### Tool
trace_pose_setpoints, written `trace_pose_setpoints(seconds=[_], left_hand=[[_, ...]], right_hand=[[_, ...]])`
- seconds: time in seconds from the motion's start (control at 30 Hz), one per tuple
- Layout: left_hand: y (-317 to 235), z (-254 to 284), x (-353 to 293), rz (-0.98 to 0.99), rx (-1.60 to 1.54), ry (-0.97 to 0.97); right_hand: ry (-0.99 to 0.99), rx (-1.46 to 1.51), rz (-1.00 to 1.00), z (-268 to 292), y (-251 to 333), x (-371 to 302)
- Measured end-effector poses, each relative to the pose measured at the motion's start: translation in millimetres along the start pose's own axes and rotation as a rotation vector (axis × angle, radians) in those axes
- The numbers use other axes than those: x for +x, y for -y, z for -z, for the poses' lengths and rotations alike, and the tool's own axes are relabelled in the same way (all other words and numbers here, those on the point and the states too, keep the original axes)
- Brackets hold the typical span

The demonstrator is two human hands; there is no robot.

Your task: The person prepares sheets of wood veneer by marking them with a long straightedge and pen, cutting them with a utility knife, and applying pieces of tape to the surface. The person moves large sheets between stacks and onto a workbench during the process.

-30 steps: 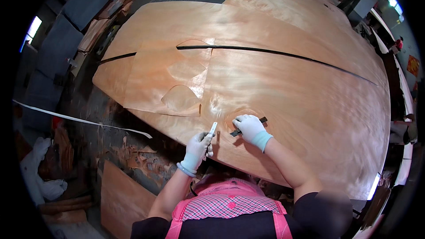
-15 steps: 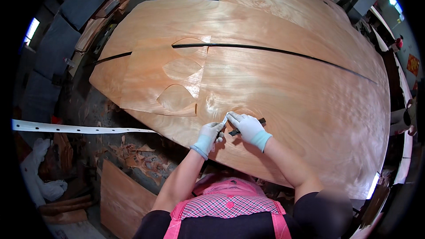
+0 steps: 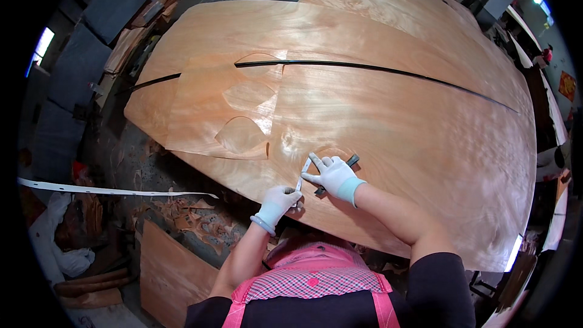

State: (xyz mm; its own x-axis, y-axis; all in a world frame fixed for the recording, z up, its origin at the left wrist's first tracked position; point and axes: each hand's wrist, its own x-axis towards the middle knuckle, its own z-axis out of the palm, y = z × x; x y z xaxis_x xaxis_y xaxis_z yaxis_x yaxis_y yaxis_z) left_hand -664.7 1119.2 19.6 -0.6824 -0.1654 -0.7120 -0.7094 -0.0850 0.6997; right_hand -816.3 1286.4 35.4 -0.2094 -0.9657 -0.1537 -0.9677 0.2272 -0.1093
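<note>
My left hand (image 3: 278, 203), in a white and pale-blue glove, pinches a short piece of white tape (image 3: 305, 167) over the front edge of a large wood veneer sheet (image 3: 388, 121). That tape runs up from its fingers to my right hand (image 3: 334, 176), gloved alike. The right index finger is stretched out to the tape's far end, and the thumb lies beside the strip. A dark bar-shaped tool (image 3: 353, 160) sticks out on both sides of the right palm, its middle hidden by the hand. Faint curved grain lies around the fingertips.
Leaf-shaped patches (image 3: 243, 134) lie left of my hands. A long black strip (image 3: 376, 69) crosses the sheet farther off. At left, a perforated white tape (image 3: 115, 191) stretches in above the floor, its loose end near the table edge. Veneer scraps (image 3: 197, 222) litter the floor.
My left hand has moved left and nearer to me, exposing more of the tape piece. The right hand and the dark tool have turned. The long tape at left has sagged lower.
</note>
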Motion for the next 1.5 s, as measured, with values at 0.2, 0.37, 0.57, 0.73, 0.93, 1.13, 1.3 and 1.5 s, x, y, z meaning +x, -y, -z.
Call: trace_pose_setpoints(seconds=[0.2,0.37,0.57,0.73,0.93,1.13,1.3,1.5], left_hand=[[-42,56,-8,0.044,0.671,-0.373],[-35,6,13,-0.231,0.044,-0.189],[-84,-68,47,-0.316,0.088,0.155],[-96,-83,84,0.021,0.024,0.103],[-92,-81,90,-0.044,0.113,0.070],[-95,-90,52,-0.346,1.061,-0.185],[-89,-54,61,-0.407,1.273,-0.395],[-39,-48,9,0.013,-0.015,0.234]], right_hand=[[0.027,0.054,-0.042,6,-5,-5],[-0.005,0.294,-0.293,18,2,-39],[0.136,0.287,-0.568,1,-9,-75],[0.061,0.340,-0.487,-3,-21,-78],[0.050,0.221,-0.413,0,-41,-66],[0.319,0.101,-0.549,0,-34,-42],[0.285,0.152,-0.595,-5,-24,-30],[0.096,0.344,-0.495,0,-39,-65]])
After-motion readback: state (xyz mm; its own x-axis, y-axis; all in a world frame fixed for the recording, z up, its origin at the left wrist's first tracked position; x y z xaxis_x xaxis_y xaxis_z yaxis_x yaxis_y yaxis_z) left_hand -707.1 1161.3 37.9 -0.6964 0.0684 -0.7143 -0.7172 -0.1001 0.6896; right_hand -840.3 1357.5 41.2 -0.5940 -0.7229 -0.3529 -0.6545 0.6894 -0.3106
